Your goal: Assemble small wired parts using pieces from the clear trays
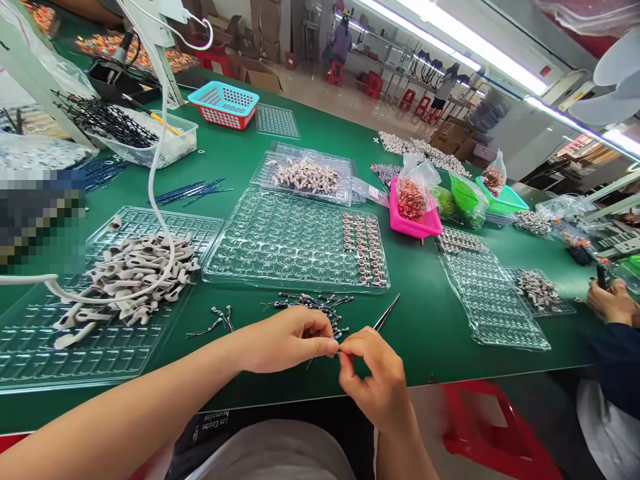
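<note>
Just above the bench's near edge, my left hand point(295, 340) and my right hand point(375, 373) meet, fingertips pinched together around a tiny part too small to make out. Dark metal tweezers point(387, 313) stick out beyond my right hand; whether that hand grips them is hidden. Behind my fingers lies a loose pile of small wired parts point(320, 303), and a few more wired pieces point(220, 320) lie to the left. Farther back is a clear compartment tray point(280, 240), with small white-and-brown pieces point(363, 247) seated in its right-hand columns.
At left, white earphone-like shells point(135, 273) are heaped on another clear tray point(45, 363), with a white cable point(163, 147) looping above. Pale pieces point(305, 175) fill a stacked tray behind. A pink basket point(417, 223) stands right. A co-worker's hand point(613, 300) is at far right.
</note>
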Demonstrator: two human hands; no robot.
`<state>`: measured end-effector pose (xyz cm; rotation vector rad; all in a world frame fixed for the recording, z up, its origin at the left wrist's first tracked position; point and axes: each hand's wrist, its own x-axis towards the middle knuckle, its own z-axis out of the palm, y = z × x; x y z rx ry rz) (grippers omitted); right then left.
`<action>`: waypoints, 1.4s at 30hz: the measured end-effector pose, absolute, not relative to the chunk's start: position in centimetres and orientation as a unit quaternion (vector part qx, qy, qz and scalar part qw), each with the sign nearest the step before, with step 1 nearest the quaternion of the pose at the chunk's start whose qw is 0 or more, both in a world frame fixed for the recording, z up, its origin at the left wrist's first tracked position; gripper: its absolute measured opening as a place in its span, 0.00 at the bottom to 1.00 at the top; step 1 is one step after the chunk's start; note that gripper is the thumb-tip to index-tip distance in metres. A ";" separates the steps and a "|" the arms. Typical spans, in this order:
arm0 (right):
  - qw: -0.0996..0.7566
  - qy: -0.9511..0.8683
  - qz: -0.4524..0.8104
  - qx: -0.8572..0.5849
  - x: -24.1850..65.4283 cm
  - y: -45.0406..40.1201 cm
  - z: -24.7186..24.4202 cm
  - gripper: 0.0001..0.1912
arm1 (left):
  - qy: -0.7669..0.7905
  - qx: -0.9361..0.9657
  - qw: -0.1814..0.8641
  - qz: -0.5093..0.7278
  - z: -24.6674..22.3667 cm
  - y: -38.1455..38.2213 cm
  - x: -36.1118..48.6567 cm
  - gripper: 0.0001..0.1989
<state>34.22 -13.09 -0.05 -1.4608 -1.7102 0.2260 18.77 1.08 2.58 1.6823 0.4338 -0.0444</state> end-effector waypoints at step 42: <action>0.573 -0.445 0.310 -0.614 34.5 -14.3 -2.8 0.10 | 0.186 0.793 0.564 0.132 1.7 -0.9 19.4 0.09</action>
